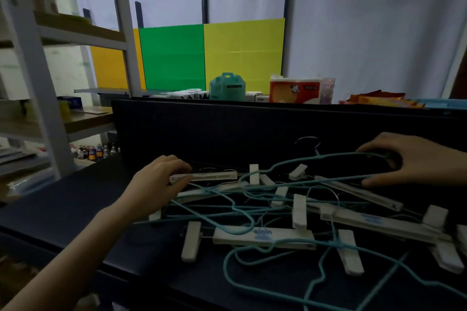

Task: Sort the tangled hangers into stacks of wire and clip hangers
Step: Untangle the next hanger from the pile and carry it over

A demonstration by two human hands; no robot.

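Observation:
A tangled heap of hangers lies on the dark table point(83, 199). Several teal wire hangers point(252, 270) loop through several white clip hangers point(262, 236). My left hand point(156, 182) grips the left end of a white clip hanger bar point(214, 176) at the heap's far left. My right hand point(414, 159) is at the far right, fingers curled over a teal wire hanger point(318, 159) with the thumb below it. A metal hook point(309, 142) sticks up behind the heap.
A dark upright panel point(227, 129) backs the table. Behind it stand a teal container point(227, 87), a tissue pack point(295, 91) and orange packets point(379, 100). A white shelving unit point(43, 98) rises at the left. Small bottles point(93, 151) sit low at the left.

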